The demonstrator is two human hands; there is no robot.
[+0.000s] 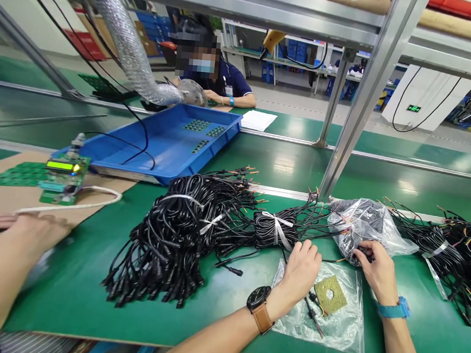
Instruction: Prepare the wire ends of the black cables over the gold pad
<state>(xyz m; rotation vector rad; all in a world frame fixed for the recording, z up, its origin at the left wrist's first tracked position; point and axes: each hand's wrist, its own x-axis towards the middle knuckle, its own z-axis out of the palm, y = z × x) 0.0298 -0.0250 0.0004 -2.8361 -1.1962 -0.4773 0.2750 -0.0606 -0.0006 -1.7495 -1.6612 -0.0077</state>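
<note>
A clear plastic bag (398, 244) with black cable (374, 215) in it lies on the green bench (239, 322), right of the middle. At its near edge the right hand (379, 271), above a blue wristband (394, 307), has its grip pinched on black cable. The left hand (304, 269), wearing a watch (258, 298), bends over a flat clear bag (348, 340); its fingers curl down, and I cannot tell whether its grip holds anything. A yellowish square (337, 303) with a round hole lies in or on that bag. Just behind the left hand is a tied coil (263, 235); left of it, a larger cable bundle (164, 241). A blue tray (155, 147) lies beyond. At far left is another person's hand (28, 232).
</note>
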